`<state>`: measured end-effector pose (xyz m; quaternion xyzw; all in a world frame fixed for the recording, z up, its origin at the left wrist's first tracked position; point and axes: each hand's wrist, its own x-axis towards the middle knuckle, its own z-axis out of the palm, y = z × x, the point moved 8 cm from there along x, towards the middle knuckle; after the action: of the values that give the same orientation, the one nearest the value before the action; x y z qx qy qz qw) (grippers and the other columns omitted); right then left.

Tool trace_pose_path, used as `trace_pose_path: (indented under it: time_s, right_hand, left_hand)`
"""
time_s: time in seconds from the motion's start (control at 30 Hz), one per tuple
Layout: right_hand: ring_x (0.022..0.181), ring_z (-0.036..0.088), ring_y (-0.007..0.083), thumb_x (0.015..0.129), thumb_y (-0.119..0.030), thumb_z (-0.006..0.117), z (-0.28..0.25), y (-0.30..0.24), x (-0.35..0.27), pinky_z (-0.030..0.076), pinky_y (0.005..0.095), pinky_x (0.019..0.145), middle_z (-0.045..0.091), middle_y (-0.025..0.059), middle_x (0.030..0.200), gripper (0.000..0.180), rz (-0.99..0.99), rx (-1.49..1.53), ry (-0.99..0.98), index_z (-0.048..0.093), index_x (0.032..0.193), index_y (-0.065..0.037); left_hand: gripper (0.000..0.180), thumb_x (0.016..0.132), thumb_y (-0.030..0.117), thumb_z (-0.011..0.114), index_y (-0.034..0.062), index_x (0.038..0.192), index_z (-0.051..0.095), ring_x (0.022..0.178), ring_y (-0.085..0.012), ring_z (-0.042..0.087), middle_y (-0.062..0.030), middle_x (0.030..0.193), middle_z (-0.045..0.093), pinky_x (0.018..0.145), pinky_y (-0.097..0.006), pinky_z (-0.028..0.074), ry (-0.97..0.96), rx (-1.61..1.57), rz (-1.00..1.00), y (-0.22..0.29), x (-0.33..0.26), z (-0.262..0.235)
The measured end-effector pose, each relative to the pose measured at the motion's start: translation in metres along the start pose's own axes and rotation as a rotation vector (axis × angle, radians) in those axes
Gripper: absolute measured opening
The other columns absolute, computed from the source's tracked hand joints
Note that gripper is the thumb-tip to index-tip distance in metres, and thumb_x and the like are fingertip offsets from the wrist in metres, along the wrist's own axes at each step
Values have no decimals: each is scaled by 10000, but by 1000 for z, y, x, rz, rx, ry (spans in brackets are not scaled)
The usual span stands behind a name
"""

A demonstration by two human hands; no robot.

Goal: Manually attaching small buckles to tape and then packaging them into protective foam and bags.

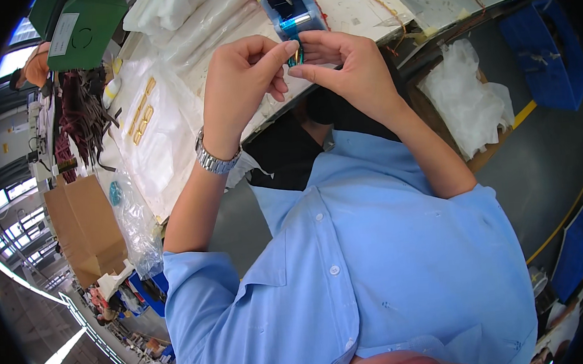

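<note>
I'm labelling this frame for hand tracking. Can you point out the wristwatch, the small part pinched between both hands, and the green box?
wristwatch (214, 159), head view, metal band.
small part (295, 55), head view, blue-green middle.
green box (85, 29), head view, top face.

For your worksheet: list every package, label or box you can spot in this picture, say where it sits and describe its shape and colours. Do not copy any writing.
Green box: upper left on the bench, boxy, with a white rectangular label.
Brown cardboard cartons: left edge, plain brown.
Clear plastic bags: beside the cartons, crumpled.
Blue bins: upper right on the floor, rectangular.
</note>
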<state>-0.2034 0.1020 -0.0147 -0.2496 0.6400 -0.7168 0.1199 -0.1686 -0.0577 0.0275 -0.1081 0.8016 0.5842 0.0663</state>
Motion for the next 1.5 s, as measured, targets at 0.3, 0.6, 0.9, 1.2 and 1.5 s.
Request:
trace_pose_path:
  time_s: [0.3, 0.6, 0.9, 1.2, 1.5]
  right_hand:
    - [1024, 779, 139, 962, -113, 830, 5, 4, -1, 618, 272, 917, 817, 98, 1117, 396, 71, 287, 18, 722, 1293, 76]
    - [1029, 767, 143, 1010, -82, 767, -5, 25, 3, 606, 259, 916, 808, 145, 1133, 365, 225, 129, -10, 705, 1310, 116]
    - [955, 726, 112, 1023, -192, 774, 9, -16, -40, 592, 281, 900, 777, 90, 1047, 477, 237, 184, -231, 658, 1413, 55]
    - [793, 656, 166, 914, -63, 818, 40, -20, -49, 553, 334, 722, 729, 103, 967, 460, -9, -342, -483, 714, 1360, -17]
    - [762, 728, 296, 942, -91, 784, 70, -22, -35, 577, 391, 722, 757, 146, 901, 424, -21, -363, -330, 676, 1346, -18]
  left_hand:
    - [250, 976, 8, 747, -8, 1225, 739, 814, -147, 765, -72, 954, 758, 733, -274, 607, 276, 453, 544, 33, -42, 9]
    - [326, 906, 13, 766, 2, 1226, 705, 871, -329, 740, -158, 1010, 746, 739, -400, 592, 265, 634, 789, 25, -36, 32]
    - [422, 885, -27, 805, 17, 1301, 747, 837, -167, 776, -93, 956, 757, 763, -271, 611, 187, 51, 429, -11, -73, 28]
    - [343, 948, -49, 768, -27, 1288, 726, 962, -174, 773, -106, 1174, 758, 850, -293, 632, 89, 117, 347, -30, -108, 8]
    - [331, 828, 116, 862, 69, 1142, 771, 1029, -308, 707, -89, 1122, 768, 885, -417, 572, 421, 664, 571, -20, -117, -42]
